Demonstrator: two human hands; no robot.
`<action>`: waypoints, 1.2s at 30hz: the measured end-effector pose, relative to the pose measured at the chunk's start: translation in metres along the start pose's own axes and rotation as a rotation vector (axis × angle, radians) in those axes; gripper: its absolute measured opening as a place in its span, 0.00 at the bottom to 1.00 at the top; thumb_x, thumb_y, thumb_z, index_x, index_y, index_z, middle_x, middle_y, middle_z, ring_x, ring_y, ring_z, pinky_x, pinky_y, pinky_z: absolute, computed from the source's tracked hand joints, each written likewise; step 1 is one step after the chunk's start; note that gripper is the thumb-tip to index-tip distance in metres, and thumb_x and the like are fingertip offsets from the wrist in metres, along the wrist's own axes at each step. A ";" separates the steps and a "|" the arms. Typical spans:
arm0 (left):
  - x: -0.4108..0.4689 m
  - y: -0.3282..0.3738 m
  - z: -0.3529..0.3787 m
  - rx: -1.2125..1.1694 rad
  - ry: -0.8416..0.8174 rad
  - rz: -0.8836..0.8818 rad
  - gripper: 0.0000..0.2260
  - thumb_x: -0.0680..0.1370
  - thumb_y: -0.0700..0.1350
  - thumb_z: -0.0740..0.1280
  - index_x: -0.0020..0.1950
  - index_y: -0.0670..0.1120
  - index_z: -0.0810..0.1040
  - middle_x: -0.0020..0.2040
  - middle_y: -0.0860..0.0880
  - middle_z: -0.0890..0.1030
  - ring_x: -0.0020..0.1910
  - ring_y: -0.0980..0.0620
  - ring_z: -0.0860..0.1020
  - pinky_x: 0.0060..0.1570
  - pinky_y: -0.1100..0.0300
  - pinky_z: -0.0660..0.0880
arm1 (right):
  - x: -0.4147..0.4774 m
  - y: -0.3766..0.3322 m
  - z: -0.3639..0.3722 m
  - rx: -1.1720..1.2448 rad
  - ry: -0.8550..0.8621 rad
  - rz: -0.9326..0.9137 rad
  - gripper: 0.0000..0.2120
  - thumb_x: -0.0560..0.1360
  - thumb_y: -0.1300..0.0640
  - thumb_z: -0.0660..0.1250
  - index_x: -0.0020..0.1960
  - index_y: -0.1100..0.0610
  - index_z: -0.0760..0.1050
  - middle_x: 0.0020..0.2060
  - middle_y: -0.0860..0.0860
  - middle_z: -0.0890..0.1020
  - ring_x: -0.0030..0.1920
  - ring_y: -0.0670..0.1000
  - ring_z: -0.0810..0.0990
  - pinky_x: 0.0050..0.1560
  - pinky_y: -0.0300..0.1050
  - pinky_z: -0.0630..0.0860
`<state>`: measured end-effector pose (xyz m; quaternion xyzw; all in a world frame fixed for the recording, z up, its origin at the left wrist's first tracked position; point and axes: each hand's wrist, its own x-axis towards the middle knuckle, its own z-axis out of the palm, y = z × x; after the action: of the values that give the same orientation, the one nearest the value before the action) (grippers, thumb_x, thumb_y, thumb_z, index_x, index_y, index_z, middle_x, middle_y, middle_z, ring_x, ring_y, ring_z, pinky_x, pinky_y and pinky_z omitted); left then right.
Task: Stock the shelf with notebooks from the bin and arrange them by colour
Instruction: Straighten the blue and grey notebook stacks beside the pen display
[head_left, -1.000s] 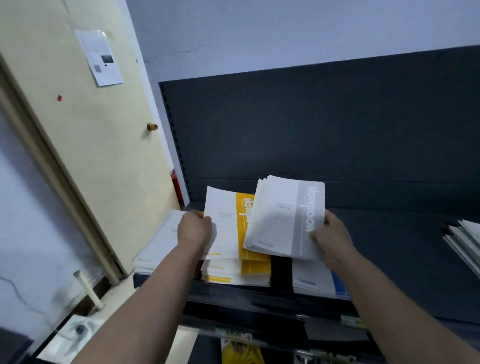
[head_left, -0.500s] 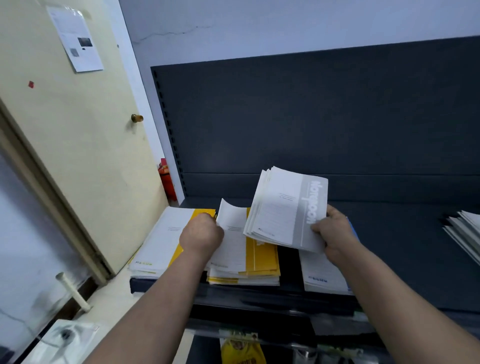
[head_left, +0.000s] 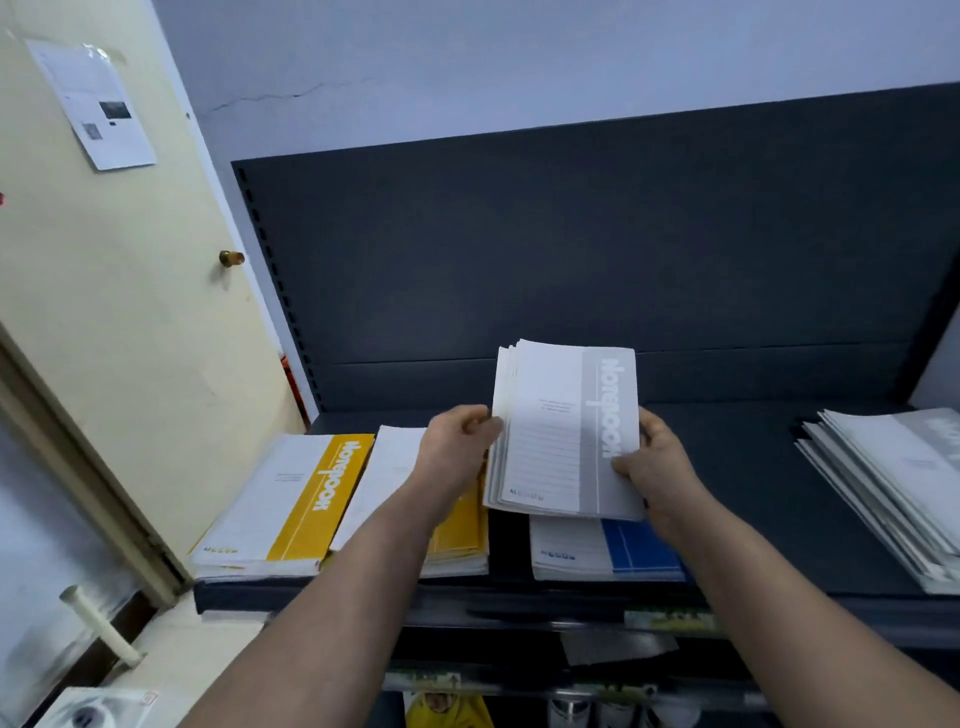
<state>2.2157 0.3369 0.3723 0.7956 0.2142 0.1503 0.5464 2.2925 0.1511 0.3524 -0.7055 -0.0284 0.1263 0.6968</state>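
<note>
Grey-banded white paper notebooks (head_left: 563, 431), several in 1 bundle, are held clear of the dark metal shelf (head_left: 753, 493), cover towards the camera and top edge leaning away. The bundle hangs directly above the flat stack of blue-banded notebooks (head_left: 608, 551) without touching it.

Both hands are engaged. The left hand (head_left: 457, 447) closes on the bundle's left edge, its fingers (head_left: 480, 423) curled and pressed against the page edges. The right hand (head_left: 654, 462) clamps the right edge: its thumb lies across the grey band on the cover, and the remaining fingers pass behind the bundle, out of sight. The bundle therefore sits between the 2 hands, gripped at opposite edges at about mid-height.

Assessment: the 2-sided grip appears intended to square the loose, fanned page edges before the bundle is set down.

Shelf layout supports colour sorting. 2 stacks of yellow-banded notebooks (head_left: 291, 499) lie at the left, blue beside them, and a fanned stack of grey-banded notebooks (head_left: 893, 478) lies well apart at the right. Judged destination: the right-hand grey stack or the bare shelf beside it.
</note>
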 end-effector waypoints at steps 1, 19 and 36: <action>-0.002 0.004 0.010 -0.001 -0.007 0.011 0.02 0.77 0.46 0.68 0.49 0.52 0.78 0.48 0.49 0.83 0.49 0.51 0.81 0.53 0.48 0.79 | -0.001 0.000 -0.011 -0.010 0.013 -0.019 0.31 0.73 0.76 0.55 0.69 0.49 0.65 0.50 0.45 0.78 0.45 0.44 0.75 0.37 0.43 0.71; -0.031 0.046 0.232 -0.026 -0.174 0.257 0.18 0.79 0.32 0.57 0.62 0.52 0.63 0.51 0.58 0.73 0.48 0.62 0.73 0.45 0.67 0.70 | 0.001 0.020 -0.187 -0.393 0.302 -0.405 0.21 0.76 0.69 0.55 0.65 0.56 0.56 0.54 0.52 0.74 0.51 0.54 0.75 0.46 0.48 0.71; -0.034 0.046 0.238 0.104 -0.032 0.224 0.30 0.76 0.35 0.68 0.74 0.55 0.63 0.61 0.56 0.77 0.60 0.55 0.75 0.61 0.58 0.73 | 0.001 0.024 -0.200 -0.495 0.327 -0.479 0.24 0.78 0.66 0.57 0.71 0.55 0.59 0.59 0.48 0.73 0.58 0.51 0.73 0.49 0.41 0.66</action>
<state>2.3073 0.1139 0.3303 0.8442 0.1227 0.1862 0.4875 2.3343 -0.0444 0.3281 -0.8367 -0.1106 -0.1650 0.5104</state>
